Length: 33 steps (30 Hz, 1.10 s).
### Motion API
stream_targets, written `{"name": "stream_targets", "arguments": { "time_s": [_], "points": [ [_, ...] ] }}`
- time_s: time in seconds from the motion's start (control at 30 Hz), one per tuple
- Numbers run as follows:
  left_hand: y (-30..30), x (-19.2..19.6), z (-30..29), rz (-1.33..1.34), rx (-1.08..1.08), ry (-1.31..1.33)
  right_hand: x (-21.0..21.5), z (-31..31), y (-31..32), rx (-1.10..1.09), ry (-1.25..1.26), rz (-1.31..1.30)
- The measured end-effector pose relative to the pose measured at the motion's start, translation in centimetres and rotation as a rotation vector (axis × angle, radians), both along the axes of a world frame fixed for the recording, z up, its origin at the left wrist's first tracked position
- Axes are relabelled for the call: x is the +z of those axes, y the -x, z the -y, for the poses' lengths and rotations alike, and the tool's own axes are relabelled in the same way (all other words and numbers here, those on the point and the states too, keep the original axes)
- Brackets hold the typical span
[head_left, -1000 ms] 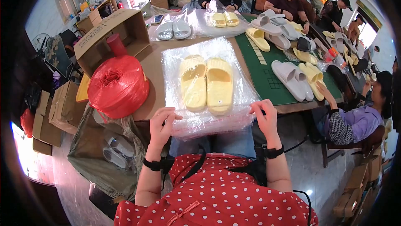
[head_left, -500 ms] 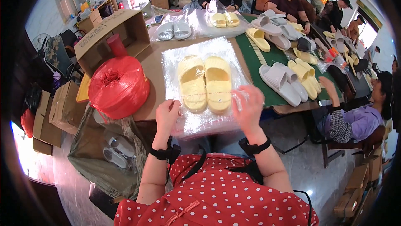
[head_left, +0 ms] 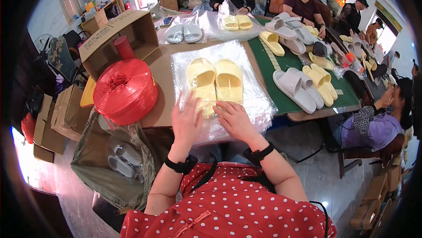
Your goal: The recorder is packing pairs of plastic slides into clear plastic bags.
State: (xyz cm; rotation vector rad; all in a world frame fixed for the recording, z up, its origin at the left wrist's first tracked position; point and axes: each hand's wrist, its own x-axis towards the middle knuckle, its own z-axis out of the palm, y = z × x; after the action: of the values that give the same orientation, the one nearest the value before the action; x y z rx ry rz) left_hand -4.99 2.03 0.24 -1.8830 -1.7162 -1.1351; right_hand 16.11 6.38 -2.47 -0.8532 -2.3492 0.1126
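A pair of yellow slide slippers (head_left: 229, 79) lies side by side on a stack of clear plastic bags (head_left: 255, 93) before me, toes pointing away. Clear film with a thin printed line seems to cover their heels. My left hand (head_left: 186, 117) rests over the left slipper's heel, its fingers stretched out and slightly blurred. Over the right slipper's heel lies my right hand (head_left: 236, 119), flat with fingers extended, its fingertips close to the left hand's. Both heels are largely hidden under my hands.
A big red roll of plastic twine (head_left: 125, 92) and an open cardboard box (head_left: 116, 40) stand at left. Grey slippers (head_left: 295, 89) and more yellow ones (head_left: 320, 83) lie on the green mat (head_left: 281, 64) at right. Below left, a sack (head_left: 105, 163) holds bagged slippers. Co-workers sit around.
Both my hands have moved inward onto the slippers' heels; the left has gone from closed at the bag's edge to outstretched. The co-worker at right has raised a hand toward the head.
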Motion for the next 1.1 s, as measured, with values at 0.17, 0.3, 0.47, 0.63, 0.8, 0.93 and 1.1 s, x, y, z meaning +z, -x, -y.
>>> {"name": "stream_targets", "arguments": {
  "time_s": [0.17, 0.3, 0.47, 0.63, 0.8, 0.93, 1.1],
  "points": [
    [-0.7, -3.8, -1.2, -0.082, -0.272, 0.355, -0.1, -0.1, -0.8, 0.003, 0.042, 0.046],
    [-0.4, -4.3, -1.3, -0.018, -0.284, 0.404, -0.9, -0.7, -3.4, -0.153, 0.095, 0.005],
    [0.4, -5.4, -1.8, 0.151, -0.342, 0.394, -1.9, -1.5, -4.4, -0.186, 0.297, -0.392],
    [0.3, -6.7, -2.2, 0.479, -0.241, 0.323, -1.3, -2.4, -3.7, -0.328, 0.432, -0.56],
    [-0.1, -6.5, -2.7, 0.407, -0.112, 0.442, -1.2, -3.3, -2.5, -0.542, 0.363, -0.244],
    [-0.1, -5.1, -2.7, 0.41, -0.118, 0.476, -1.0, -3.7, -2.6, -0.516, 0.416, -0.251],
    [0.4, -4.8, -3.0, 0.401, -0.143, 0.464, -2.9, -5.0, -3.0, -0.398, 0.563, -0.593]
  ]
}}
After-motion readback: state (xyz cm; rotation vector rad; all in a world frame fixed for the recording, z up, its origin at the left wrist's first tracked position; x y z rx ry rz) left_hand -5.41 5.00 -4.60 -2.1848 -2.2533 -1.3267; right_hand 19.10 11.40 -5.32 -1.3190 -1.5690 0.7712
